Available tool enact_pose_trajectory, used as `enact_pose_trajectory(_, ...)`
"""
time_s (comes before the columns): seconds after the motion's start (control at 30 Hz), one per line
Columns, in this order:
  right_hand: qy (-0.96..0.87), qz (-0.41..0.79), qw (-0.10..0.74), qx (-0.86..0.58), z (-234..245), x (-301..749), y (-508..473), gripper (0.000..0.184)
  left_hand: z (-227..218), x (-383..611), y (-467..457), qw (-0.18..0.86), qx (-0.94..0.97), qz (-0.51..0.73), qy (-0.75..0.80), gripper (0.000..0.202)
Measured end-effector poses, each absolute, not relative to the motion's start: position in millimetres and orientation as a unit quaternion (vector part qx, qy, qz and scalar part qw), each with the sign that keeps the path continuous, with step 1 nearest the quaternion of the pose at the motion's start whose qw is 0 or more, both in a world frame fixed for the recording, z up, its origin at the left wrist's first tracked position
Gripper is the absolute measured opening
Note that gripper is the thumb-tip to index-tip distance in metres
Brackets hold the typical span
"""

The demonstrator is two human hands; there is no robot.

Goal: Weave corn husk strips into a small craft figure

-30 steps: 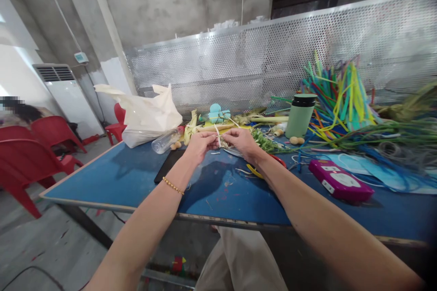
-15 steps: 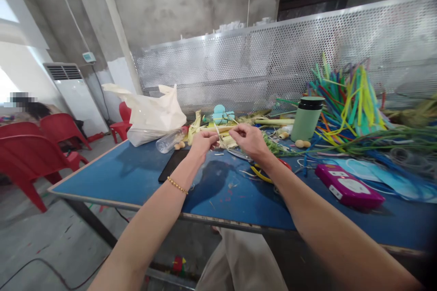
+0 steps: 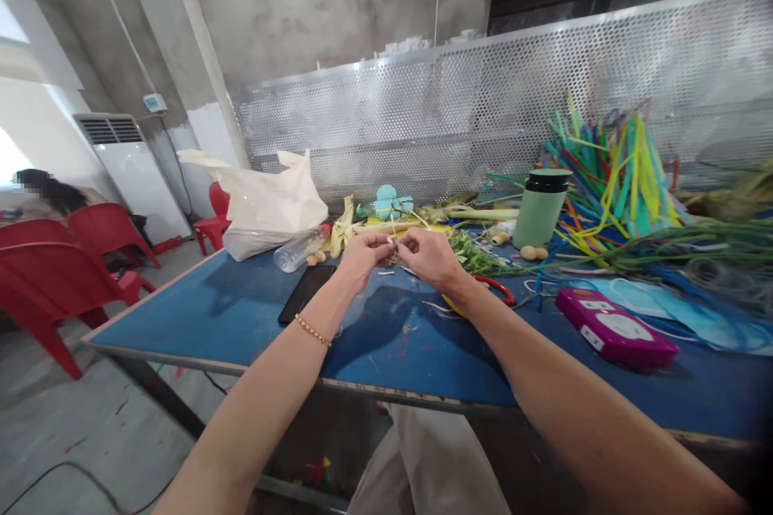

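Observation:
My left hand (image 3: 362,259) and my right hand (image 3: 430,256) meet over the back middle of the table, fingertips nearly touching. Each pinches a thin pale strip (image 3: 394,241), which looks like dried plant fibre; its ends stick up between them. Fingers hide most of the pinched part. Behind the hands lie pale yellow husks (image 3: 344,227) and a light-blue rounded piece (image 3: 390,203). Green leafy sprigs (image 3: 474,254) lie beside my right hand. Under my right wrist show scissors with red and yellow handles (image 3: 500,290).
A black flat device (image 3: 307,294), clear bottle (image 3: 299,249) and white plastic bag (image 3: 271,213) are on the left. A green tumbler (image 3: 539,217), purple box (image 3: 616,330), blue masks (image 3: 694,320) and coloured strips (image 3: 634,177) crowd the right. A perforated metal panel (image 3: 374,129) stands behind.
My right hand has moved left and the hands' fingertips have come together on the strip. The gap between them has closed. My left hand has barely moved.

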State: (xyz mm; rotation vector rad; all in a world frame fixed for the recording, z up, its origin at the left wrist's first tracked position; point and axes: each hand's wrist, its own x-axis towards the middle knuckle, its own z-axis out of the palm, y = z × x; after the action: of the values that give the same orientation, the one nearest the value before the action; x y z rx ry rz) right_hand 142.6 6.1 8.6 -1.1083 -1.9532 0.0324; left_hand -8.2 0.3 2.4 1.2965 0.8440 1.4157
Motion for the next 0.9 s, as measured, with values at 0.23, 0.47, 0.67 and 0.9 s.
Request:
enact_pose_trajectory(0.23, -0.797, -0.006, 0.42, -0.434, 8.5, 142.2, 5.4, 0.009, -0.8, -10.8, 3.4, 0.494, 0.574, 0.559, 0.338, 0.027)
enact_pose_trajectory(0.47, -0.763, -0.021, 0.466, -0.447, 16.2, 149.8, 8.0, 0.01, -0.7, -9.4, 1.4, 0.529, 0.56, 0.544, 0.331, 0.014)
enact_pose_trajectory(0.67, -0.773, -0.024, 0.456, -0.441, 15.9, 154.6, 12.7, 0.012, 3.0, -6.1, -3.8, 0.55, 0.547, 0.536, 0.332, 0.012)
enact_pose_trajectory(0.9, -0.789, -0.04, 0.432, -0.436, 16.4, 152.7, 8.6, 0.011, 2.0, -7.8, -3.1, 0.564, 0.557, 0.516, 0.323, 0.024)
